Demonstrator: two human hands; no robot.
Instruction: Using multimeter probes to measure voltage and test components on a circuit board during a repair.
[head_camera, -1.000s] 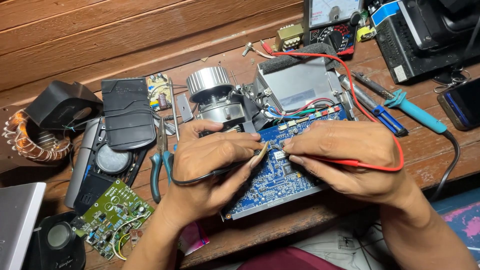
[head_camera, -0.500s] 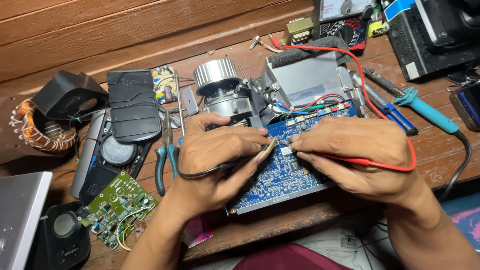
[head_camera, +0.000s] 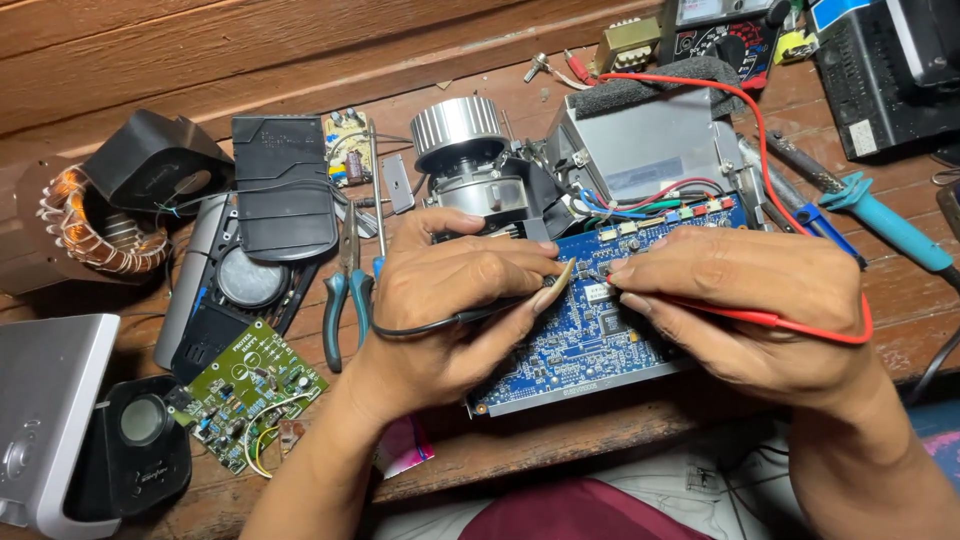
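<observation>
Landmark: large circuit board (head_camera: 590, 340), on table (head_camera: 560, 440) at near edge. Behind it: motor (head_camera: 470, 165) and metal housing (head_camera: 650, 145). Left of it: pliers (head_camera: 345, 295), then small circuit board (head_camera: 250, 395). Far left: wire coil (head_camera: 85, 225). Right: screwdriver (head_camera: 890, 225).

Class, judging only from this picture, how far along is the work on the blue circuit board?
Done: the device is opened up, its blue circuit board exposed. In hand: the left hand holds a black-leaded probe and the right hand a red-leaded probe, both tips on the board. Left: the board stays wired to the grey housing; loose parts lie around.
</observation>
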